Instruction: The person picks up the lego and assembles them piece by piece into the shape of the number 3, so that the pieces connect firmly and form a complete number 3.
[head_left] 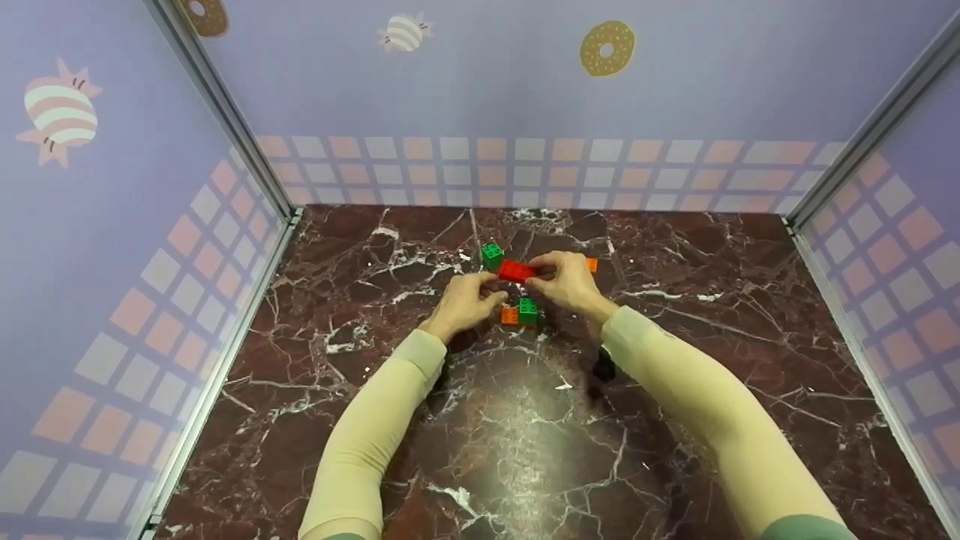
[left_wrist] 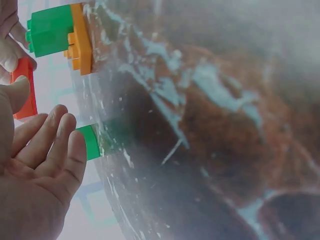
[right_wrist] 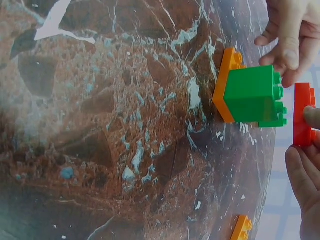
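My right hand (head_left: 568, 282) pinches a red toy building brick (head_left: 516, 271) between thumb and fingers, raised above the table. Close to the brick's other end is my left hand (head_left: 463, 301), its fingers loosely bent. In the right wrist view a small gap shows between the left fingers (right_wrist: 290, 57) and the red brick (right_wrist: 302, 112). Nearer me, a green brick (head_left: 528, 310) sits on one end of a flat orange brick (head_left: 510, 316), whose studs show beside it. Another green brick (head_left: 492, 256) stands just behind the left fingertips.
An orange brick (head_left: 592, 265) lies partly hidden behind the right hand. The dark marbled tabletop (head_left: 517, 427) is bounded by a patterned back wall (head_left: 495, 90) and side panels. A small black object (head_left: 604, 366) shows under the right sleeve.
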